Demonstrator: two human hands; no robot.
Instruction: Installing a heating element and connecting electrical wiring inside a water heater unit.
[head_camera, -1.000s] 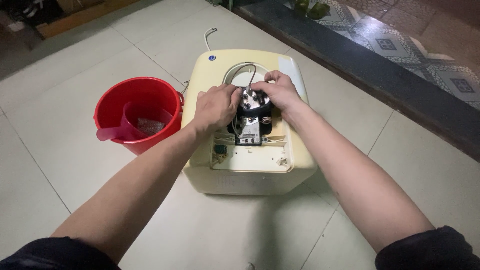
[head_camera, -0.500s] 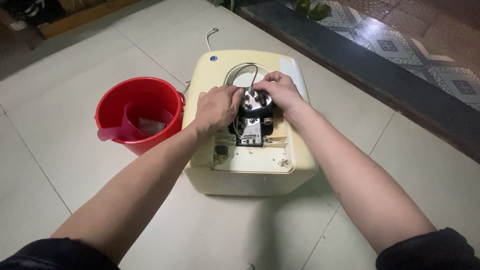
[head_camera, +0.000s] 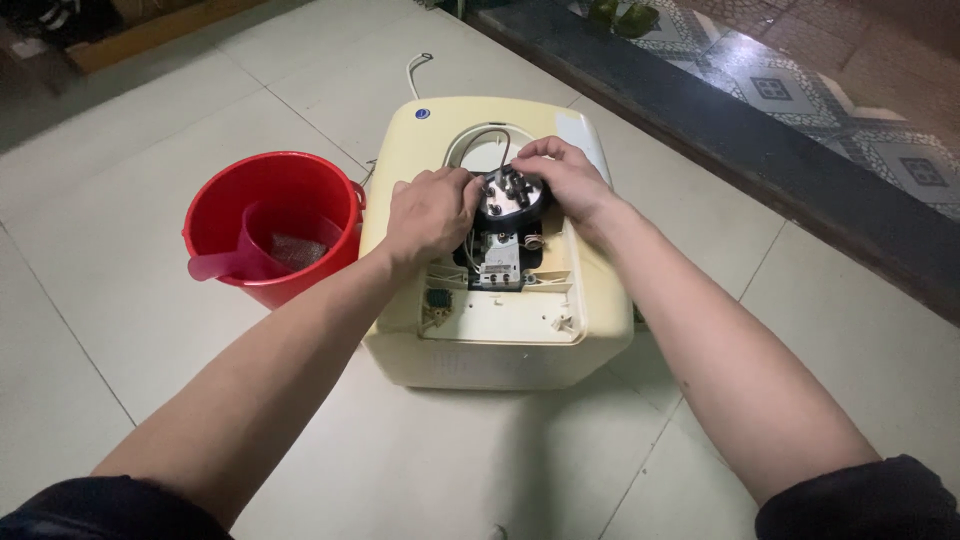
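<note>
A cream boxy water heater (head_camera: 500, 330) lies on the tiled floor with its cover off. In its open recess sits a round metal flange plate (head_camera: 507, 192) with studs, and a small black and white electrical block (head_camera: 497, 262) sits just below it. My left hand (head_camera: 430, 210) grips the plate's left edge. My right hand (head_camera: 565, 180) holds its right and upper edge. Both hands have fingers curled on the plate. A grey wire loops above it inside a round opening (head_camera: 480, 150).
A red bucket (head_camera: 265, 225) stands left of the heater, touching it, with a pink scoop (head_camera: 235, 262) inside. A white cord (head_camera: 415, 68) trails behind the heater. A dark raised step (head_camera: 800, 170) runs diagonally along the right, with patterned tiles beyond.
Both hands stay on the round plate; they have shifted only slightly around it. The heater and bucket have not moved.
</note>
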